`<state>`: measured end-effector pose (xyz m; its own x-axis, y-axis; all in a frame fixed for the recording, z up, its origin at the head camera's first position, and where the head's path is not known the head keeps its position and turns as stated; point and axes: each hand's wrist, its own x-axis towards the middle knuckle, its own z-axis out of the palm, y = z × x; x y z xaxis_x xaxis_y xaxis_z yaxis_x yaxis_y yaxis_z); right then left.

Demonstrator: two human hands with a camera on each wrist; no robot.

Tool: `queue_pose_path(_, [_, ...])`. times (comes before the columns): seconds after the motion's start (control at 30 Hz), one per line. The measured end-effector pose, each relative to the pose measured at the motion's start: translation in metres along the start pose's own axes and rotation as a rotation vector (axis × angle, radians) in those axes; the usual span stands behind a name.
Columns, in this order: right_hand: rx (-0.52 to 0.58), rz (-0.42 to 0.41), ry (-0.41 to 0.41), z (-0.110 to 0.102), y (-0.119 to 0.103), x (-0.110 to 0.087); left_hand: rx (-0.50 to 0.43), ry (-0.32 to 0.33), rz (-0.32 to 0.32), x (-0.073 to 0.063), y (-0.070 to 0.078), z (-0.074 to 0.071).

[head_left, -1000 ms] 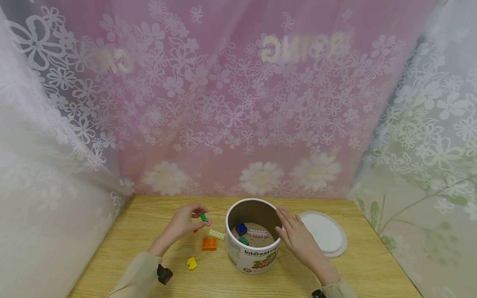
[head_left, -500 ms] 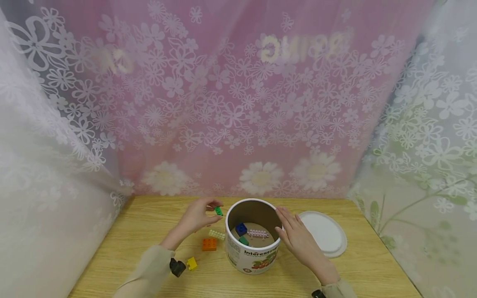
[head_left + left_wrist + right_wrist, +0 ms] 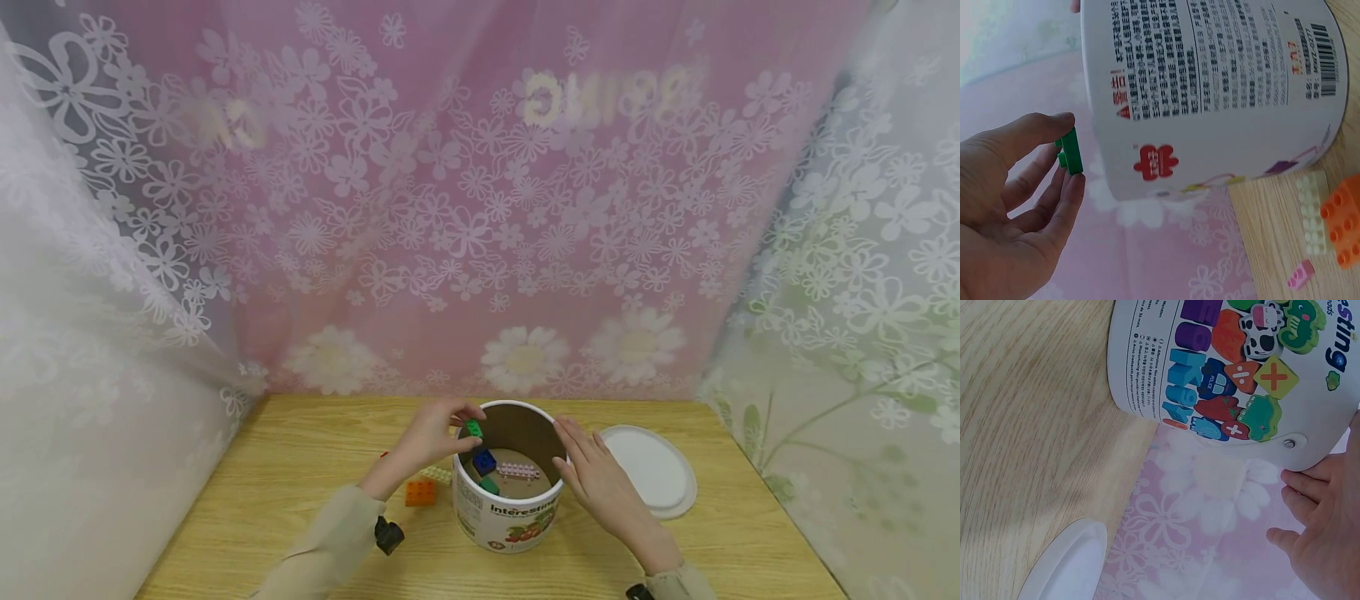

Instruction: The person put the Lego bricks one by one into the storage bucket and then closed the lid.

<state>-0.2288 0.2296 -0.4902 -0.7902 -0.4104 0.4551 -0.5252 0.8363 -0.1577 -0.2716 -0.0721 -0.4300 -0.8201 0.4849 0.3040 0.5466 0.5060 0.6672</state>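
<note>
A small green studded plastic brick point(image 3: 1072, 152) is pinched between the thumb and fingertips of the left hand point(image 3: 429, 435), at the left rim of a white printed cylindrical tub point(image 3: 491, 529); whether it is wholly inside the rim is hard to judge. It has just reached the tub's mouth, so the carry across the wooden desk point(image 3: 585, 567) looks nearly complete. Half a second earlier it hangs outside, left of the tub; the right hand point(image 3: 600, 479), fingers straight against the right rim, is unmoved. On the tub's floor lie a dark blue brick point(image 3: 483, 462), a pale pink studded strip point(image 3: 518, 471) and a dark green piece point(image 3: 489, 485). Left of the tub are a cream studded brick point(image 3: 1314, 212), an orange rectangular brick point(image 3: 420, 493) and a small pink brick point(image 3: 1300, 275); right, a round white lid point(image 3: 658, 471).
</note>
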Motion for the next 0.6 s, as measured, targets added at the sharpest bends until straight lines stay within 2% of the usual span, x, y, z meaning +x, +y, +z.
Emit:
queue_pose_path(0.17, [0.003,0.002,-0.002,-0.001,-0.001,0.000,-0.035,-0.031,0.014,0.007,0.005,0.012])
queue_pose_path(0.4, [0.006,-0.001,0.017,0.000,0.000,0.000,0.002,-0.067,0.022,0.018,0.007,0.031])
queue_pose_path(0.6, [0.004,-0.004,0.017,0.001,0.000,0.000,-0.019,-0.098,0.031,0.024,0.009,0.046])
